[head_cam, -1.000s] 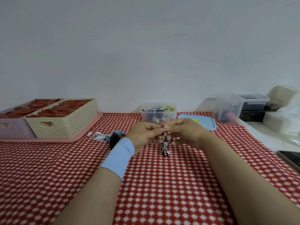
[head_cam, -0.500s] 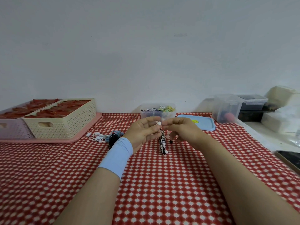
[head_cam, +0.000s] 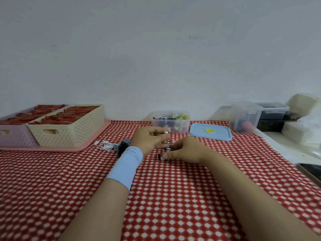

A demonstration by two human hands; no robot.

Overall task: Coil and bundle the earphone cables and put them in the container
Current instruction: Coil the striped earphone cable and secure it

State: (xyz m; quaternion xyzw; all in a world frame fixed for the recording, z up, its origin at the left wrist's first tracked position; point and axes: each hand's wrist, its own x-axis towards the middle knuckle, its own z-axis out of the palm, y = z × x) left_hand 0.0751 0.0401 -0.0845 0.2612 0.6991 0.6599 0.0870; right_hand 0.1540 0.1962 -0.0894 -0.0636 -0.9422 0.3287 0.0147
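A black-and-white striped earphone cable (head_cam: pixel 167 146) stands in a tight bundle between both hands, over the red checked tablecloth. My left hand (head_cam: pixel 149 140), with a light blue wristband, pinches the top of the bundle by a white earbud. My right hand (head_cam: pixel 186 150) holds the bundle's lower end, fingertips near the cloth. Behind them a clear plastic container (head_cam: pixel 171 121) holds several coloured bundled cables. A loose white earphone cable (head_cam: pixel 106 145) and a dark tangled cable (head_cam: pixel 123 147) lie to the left of my left wrist.
A blue lid (head_cam: pixel 210 131) lies right of the container. A cream basket (head_cam: pixel 66 124) and a lilac one sit on a pink tray (head_cam: pixel 52 149) at the left. Clear storage boxes (head_cam: pixel 245 116) and white boxes stand at the right; a phone (head_cam: pixel 311 170) lies near the right edge.
My right hand has dropped from the top of the bundle to its lower end near the cloth. My left hand stays at the top, still pinching the earbud end.
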